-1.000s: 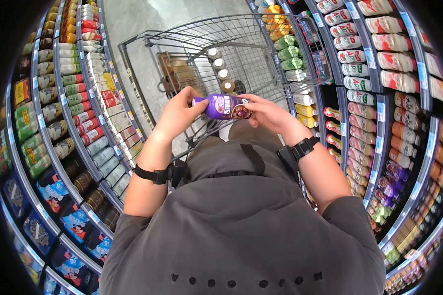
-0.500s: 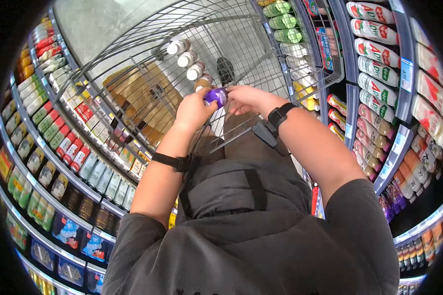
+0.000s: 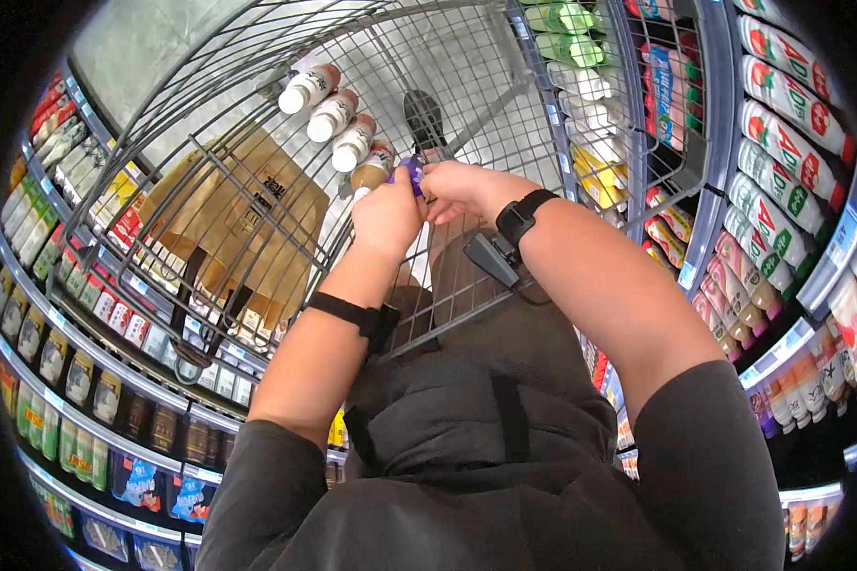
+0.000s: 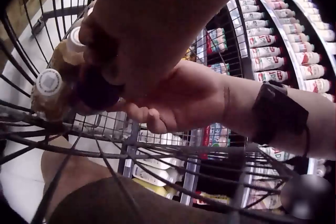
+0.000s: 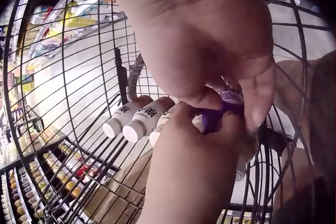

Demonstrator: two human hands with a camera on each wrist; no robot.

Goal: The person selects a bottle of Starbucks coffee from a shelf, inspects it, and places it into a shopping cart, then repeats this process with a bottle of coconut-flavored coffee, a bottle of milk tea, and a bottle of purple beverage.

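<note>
A purple bottle [image 3: 408,175] is low inside the near end of the cart, at the end of a row of white-capped bottles [image 3: 333,116]. My left hand [image 3: 388,217] grips it, fingers curled round it in the right wrist view, where the purple bottle [image 5: 215,119] shows between both hands. My right hand [image 3: 462,187] is against its other side, thumb and fingers about its upper part. In the left wrist view the bottle [image 4: 97,91] is dark beside a white-capped bottle [image 4: 50,85], partly covered by my left hand.
The wire cart [image 3: 486,86] surrounds both hands, its near rim [image 3: 448,326] below the forearms. A brown paper bag [image 3: 248,205] lies at its left. Shelves of drinks [image 3: 790,152] stand on the right, more shelves [image 3: 95,333] on the left. A shoe [image 3: 423,116] shows beyond the mesh.
Both hands have lowered the purple bottle from in front of the body into the cart, beside the row of bottles. The cart and bag appear larger and nearer in view.
</note>
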